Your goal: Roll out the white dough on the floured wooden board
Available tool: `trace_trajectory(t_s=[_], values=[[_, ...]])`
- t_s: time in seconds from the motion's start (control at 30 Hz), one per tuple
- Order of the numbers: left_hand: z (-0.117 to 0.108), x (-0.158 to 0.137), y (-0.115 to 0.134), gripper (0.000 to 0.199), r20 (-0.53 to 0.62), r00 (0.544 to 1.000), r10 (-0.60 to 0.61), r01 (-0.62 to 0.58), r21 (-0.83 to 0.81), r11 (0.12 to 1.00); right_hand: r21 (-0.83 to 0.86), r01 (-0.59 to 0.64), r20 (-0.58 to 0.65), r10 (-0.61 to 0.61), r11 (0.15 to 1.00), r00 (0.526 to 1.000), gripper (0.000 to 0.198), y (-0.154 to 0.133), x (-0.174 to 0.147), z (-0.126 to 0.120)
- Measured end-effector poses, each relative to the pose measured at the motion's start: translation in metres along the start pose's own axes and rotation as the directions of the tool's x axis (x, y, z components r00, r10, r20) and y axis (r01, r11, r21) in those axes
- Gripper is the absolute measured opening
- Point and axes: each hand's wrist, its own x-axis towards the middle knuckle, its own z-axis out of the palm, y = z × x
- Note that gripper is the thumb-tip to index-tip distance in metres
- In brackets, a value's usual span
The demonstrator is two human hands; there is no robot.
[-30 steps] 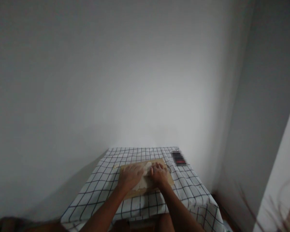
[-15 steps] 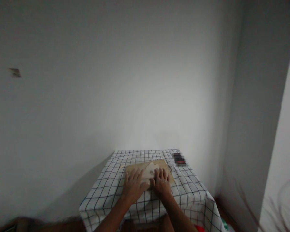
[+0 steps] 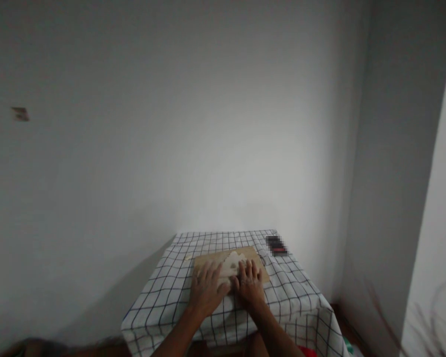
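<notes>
Left hand [image 3: 207,287] and right hand [image 3: 250,286] palm-down, fingers spread, clamped on nothing. Hands at eight and four o'clock on pale tan rectangular wooden board [image 3: 213,256], drawn back toward six compared with second ago. More of flat off-white doughy piece [image 3: 229,270] shows, lying mid-board between hands and toward twelve (contact pressure unclear). Reads as backward part of pressing stroke. Beneath, white black-checked cloth [image 3: 159,297]; dark pixelated object [image 3: 277,245] at two o'clock.
</notes>
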Motion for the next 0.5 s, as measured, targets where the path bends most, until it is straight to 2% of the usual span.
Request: trace_trajectory(t_s=[0.27, 0.5], values=[[0.005, 0.025, -0.006, 0.052, 0.039, 0.999, -0.017, 0.018, -0.03, 0.999, 0.017, 0.0, 0.066, -0.002, 1.0, 0.998, 0.058, 0.003, 0.022, -0.005], [0.008, 0.051, -0.007, 0.048, 0.108, 0.992, -0.062, 0.066, -0.033, 0.997, 0.046, -0.066, 0.092, 0.062, 0.997, 0.994, 0.054, 0.0, 0.047, -0.004]])
